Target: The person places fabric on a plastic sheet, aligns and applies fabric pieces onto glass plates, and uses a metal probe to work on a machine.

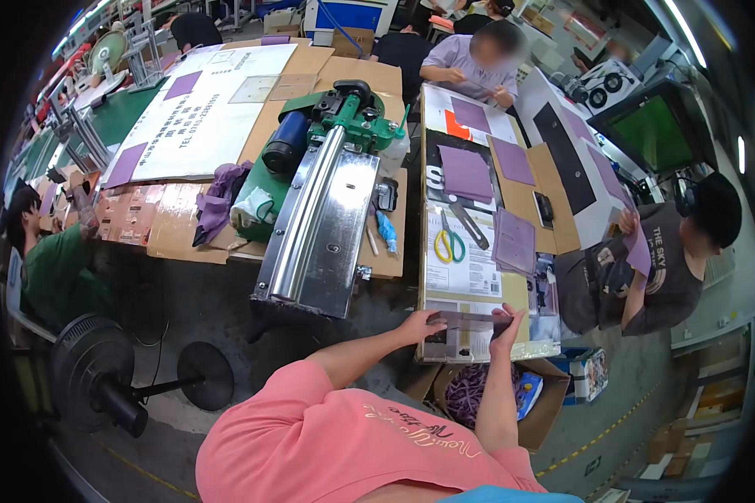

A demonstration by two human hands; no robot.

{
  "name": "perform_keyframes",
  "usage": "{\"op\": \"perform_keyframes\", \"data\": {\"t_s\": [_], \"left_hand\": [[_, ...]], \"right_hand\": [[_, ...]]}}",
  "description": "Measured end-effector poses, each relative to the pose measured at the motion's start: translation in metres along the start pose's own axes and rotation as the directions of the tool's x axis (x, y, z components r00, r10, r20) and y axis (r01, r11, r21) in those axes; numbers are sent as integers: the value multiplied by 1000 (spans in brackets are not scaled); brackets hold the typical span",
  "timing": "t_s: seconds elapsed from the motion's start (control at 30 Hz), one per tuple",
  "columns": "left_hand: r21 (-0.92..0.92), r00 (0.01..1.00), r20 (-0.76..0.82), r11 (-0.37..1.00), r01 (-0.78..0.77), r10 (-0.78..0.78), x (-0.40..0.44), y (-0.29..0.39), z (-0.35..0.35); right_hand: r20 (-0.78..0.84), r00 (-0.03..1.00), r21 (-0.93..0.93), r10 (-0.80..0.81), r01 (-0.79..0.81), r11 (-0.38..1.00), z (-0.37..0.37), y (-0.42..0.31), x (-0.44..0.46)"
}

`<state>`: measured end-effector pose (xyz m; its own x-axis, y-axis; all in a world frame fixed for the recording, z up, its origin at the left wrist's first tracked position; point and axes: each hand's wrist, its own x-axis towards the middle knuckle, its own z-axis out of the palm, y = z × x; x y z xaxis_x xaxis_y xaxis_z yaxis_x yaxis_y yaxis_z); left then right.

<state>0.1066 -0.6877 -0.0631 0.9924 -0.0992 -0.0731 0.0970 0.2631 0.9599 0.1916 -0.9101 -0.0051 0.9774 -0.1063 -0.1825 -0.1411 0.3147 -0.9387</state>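
Note:
My left hand [419, 328] and my right hand [506, 328] hold a thin dark purple sheet [468, 320] between them at the near end of the table. It is seen nearly edge-on, one end in each hand. Just beyond it lie scissors [450, 245] with yellow and green handles and a long grey cutting tool [468, 221]. A stack of purple pieces [514, 241] sits right of the scissors, and a larger purple stack [466, 173] lies farther back.
A green machine with a metal bed [331, 218] stands to the left. A box of purple scraps [541, 419] is on the floor below the table. A black floor fan [96, 360] stands lower left. A co-worker [646, 260] holds a purple piece at right; other people sit farther off.

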Motion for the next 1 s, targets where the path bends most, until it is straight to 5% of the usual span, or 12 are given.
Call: {"op": "perform_keyframes", "data": {"t_s": [0.2, 0.4, 0.6, 0.67, 0.73, 1.0], "left_hand": [[249, 992, 95, 967, 54, -80, -31, 36, -11], [-181, 972, 41, 955, 237, -233, -58, 70, -25], [-483, 887, 202, 746, 459, -415, -71, 75, -36], [-554, 839, 271, 637, 537, -471, -78, 72, -34], [-552, 855, 242, 660, 510, -458, -76, 62, -30], [-504, 866, 156, 715, 484, -476, -59, 36, -7]], "right_hand": [[-86, 988, -316, 128, -149, 937, 12, -30, -30], [174, 871, -401, 459, -363, 841, 16, -82, -87], [213, 916, -288, 341, -274, 917, 11, -52, -116], [105, 985, -468, 136, -72, 881, 13, -43, -125], [-30, 993, -536, 118, -116, 837, 8, -29, -123], [-7, 984, -454, 180, -163, 876, -22, -19, -80]]}}
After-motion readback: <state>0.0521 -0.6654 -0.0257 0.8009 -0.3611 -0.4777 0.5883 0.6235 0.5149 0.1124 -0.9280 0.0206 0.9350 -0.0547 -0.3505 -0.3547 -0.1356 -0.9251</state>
